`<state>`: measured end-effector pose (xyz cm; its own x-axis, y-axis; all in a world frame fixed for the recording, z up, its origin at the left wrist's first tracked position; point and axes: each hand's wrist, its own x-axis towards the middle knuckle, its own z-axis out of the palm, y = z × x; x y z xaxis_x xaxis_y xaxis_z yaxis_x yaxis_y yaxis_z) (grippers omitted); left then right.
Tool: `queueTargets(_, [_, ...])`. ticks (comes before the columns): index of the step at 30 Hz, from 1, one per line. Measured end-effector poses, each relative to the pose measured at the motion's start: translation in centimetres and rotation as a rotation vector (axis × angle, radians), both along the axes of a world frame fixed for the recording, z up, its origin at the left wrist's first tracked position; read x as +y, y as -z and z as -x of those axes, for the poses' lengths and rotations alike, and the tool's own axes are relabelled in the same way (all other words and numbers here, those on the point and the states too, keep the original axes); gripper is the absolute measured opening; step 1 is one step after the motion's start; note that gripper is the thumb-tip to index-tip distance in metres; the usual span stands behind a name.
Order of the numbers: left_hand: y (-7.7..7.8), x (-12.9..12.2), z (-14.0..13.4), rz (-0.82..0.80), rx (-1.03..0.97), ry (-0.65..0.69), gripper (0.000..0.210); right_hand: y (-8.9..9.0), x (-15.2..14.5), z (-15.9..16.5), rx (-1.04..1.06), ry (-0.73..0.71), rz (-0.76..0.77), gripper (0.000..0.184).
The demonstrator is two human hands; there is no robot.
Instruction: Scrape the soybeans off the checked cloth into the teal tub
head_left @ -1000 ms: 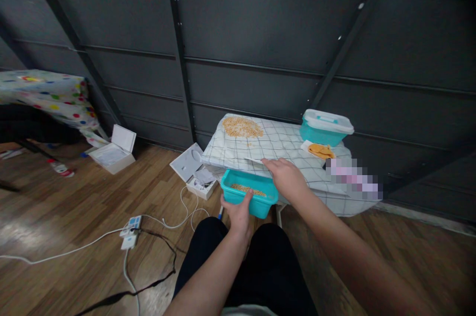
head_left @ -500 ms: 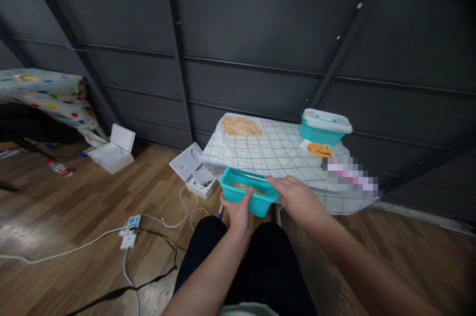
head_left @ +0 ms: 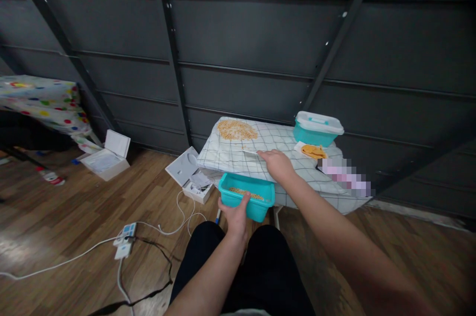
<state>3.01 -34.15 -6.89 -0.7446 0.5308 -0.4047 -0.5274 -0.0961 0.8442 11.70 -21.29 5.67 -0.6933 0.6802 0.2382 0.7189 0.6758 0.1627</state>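
My left hand point(head_left: 235, 214) grips the near side of a teal plastic box point(head_left: 256, 213), its thumb over the rim. Inside the box lie some yellow beans point(head_left: 243, 191). The box is held just in front of the table's near edge. Over the checked white cloth point(head_left: 277, 132), my right hand point(head_left: 277, 163) is closed on a thin white strip point(head_left: 248, 152) that points left; its exact kind is unclear. Beyond the strip, a heap of the same yellow beans point(head_left: 237, 130) is spread on the cloth's far left. A few loose beans lie near the strip.
A lidded teal box point(head_left: 318, 130) stands at the table's back right, with an orange cloth point(head_left: 314, 151) and a blurred-out object point(head_left: 345, 177) before it. On the floor at left are open white boxes point(head_left: 186, 177), a power strip point(head_left: 125, 241), cables and a bottle point(head_left: 51, 177).
My right hand has moved from the teal box's right rim forward over the cloth, carrying the white strip. My left hand still holds the box. The view has shifted slightly.
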Motion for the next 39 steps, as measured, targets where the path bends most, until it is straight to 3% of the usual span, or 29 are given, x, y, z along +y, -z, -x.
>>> queueTargets(9, [-0.1, -0.1, 1.3, -0.005, -0.014, -0.056, 0.103, 1.7, -6.2, -2.6, 0.014, -0.198, 0.045, 0.043])
queueTargets(17, [-0.9, -0.5, 0.7, -0.061, -0.015, -0.042, 0.103, 1.1, -9.2, -4.1, 0.02, -0.263, 0.061, 0.046])
queueTargets(21, [-0.7, -0.4, 0.5, -0.056, -0.049, -0.032, 0.107, 0.5, -9.1, -4.4, 0.061, -0.245, 0.082, 0.044])
queueTargets(24, [-0.4, -0.2, 0.5, -0.035, -0.029, -0.021, 0.107, -0.2, -7.4, -3.8, 0.103, -0.21, 0.058, 0.042])
queueTargets(30, [-0.5, 0.0, 0.1, -0.022, -0.012, -0.026, 0.103, -0.6, -2.9, -1.1, 0.054, 0.039, -0.04, 0.049])
queueTargets(35, [-0.7, -0.1, 0.2, -0.023, -0.032, -0.017, 0.105, 0.3, -3.6, -1.0, 0.007, -0.033, 0.011, 0.048])
queueTargets(39, [-0.8, -0.4, 0.7, -0.01, -0.04, -0.001, 0.108, -0.2, -5.6, -2.4, 0.044, -0.13, 0.072, 0.044])
